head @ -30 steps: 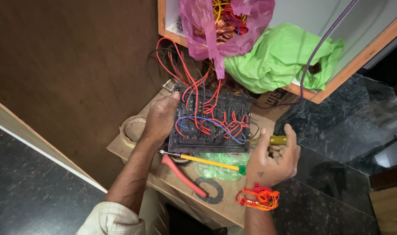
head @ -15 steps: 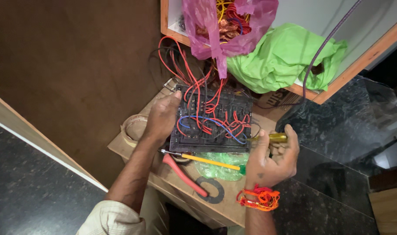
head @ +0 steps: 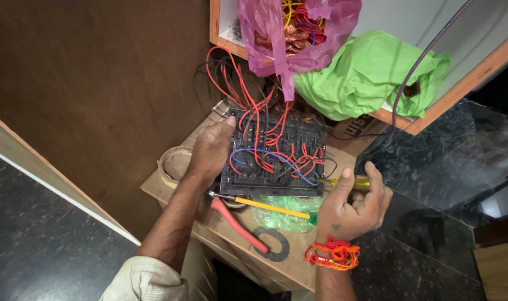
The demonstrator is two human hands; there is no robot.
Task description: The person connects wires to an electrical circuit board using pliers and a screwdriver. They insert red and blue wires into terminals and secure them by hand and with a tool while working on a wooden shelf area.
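I see the switchboard (head: pixel 276 159) lying wiring-up on a wooden board (head: pixel 298 262), long axis left to right. My left hand (head: pixel 209 153) grips its left edge; my right hand (head: pixel 351 206) is curled round a yellow screwdriver (head: pixel 348 181) — tip pointing left at the switchboard's right edge. Dark stone floor (head: pixel 432 167) lies around.

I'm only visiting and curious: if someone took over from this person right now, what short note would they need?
Left hand: gripping the left edge of the black switch panel with red and blue wires on the brown cardboard box.
Right hand: holding a yellow-handled screwdriver against the panel's right edge.
Nearby: yellow-shafted screwdriver, red-handled pliers.
Done: many wires already attached.
Left: cannot tell which connections remain.
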